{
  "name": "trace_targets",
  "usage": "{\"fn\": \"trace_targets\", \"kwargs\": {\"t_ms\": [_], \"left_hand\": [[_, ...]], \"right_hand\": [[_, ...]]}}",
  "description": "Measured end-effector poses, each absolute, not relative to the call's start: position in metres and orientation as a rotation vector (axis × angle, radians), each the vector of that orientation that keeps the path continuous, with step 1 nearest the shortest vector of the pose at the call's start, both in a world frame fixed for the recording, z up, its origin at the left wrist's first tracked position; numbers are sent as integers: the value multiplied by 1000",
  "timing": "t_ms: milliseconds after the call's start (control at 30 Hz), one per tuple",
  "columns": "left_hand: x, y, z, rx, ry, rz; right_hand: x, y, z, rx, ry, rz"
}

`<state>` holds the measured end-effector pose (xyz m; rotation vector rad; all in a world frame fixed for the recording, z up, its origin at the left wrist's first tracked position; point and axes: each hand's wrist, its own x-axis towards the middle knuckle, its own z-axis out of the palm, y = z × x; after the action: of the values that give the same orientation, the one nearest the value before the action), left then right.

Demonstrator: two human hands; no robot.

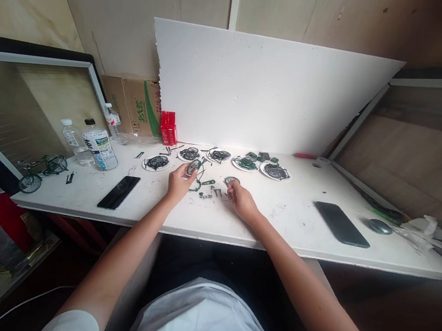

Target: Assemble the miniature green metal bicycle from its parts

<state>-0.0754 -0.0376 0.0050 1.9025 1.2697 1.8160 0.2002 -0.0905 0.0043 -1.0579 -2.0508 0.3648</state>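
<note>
My left hand is closed on a small model bicycle wheel, dark green with thin spokes, held upright above the white table. Thin green bicycle frame parts show just right of those fingers; whether they join the wheel, I cannot tell. Between the thumb and fingers of my right hand is another small wheel, partly covered by the fingertips. Between the hands lie a green chain guard piece and several tiny metal parts. White plates of black and green parts stand just beyond, among them one with wheels.
An assembled model bicycle stands at the left edge. Bottles, a phone and a red box are also on that side. To the right lie a larger dark phone, a mouse and crumpled tissue.
</note>
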Motion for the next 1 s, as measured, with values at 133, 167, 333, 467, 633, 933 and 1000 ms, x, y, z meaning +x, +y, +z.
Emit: {"fn": "trace_targets", "kwargs": {"t_ms": [133,167,333,467,633,933,1000], "left_hand": [[-75,-38,6,1908,1273,1816],[-75,-38,6,1915,1274,1816],[-74,-43,9,1937,1300,1809],[-74,-45,11,1933,1285,1811],[-73,-42,9,1902,1277,1809],[-71,-40,7,1796,1182,1808],[-71,-40,8,1785,1171,1803]], "right_hand": [[199,-91,5,-1080,-2064,381],[199,-90,4,-1082,-2067,380],[198,-90,4,-1098,-2081,398],[198,-90,5,-1111,-2105,391],[198,-91,6,-1116,-2116,413],[197,-90,6,-1135,-2119,398],[197,-90,6,-1135,-2122,392]]}}
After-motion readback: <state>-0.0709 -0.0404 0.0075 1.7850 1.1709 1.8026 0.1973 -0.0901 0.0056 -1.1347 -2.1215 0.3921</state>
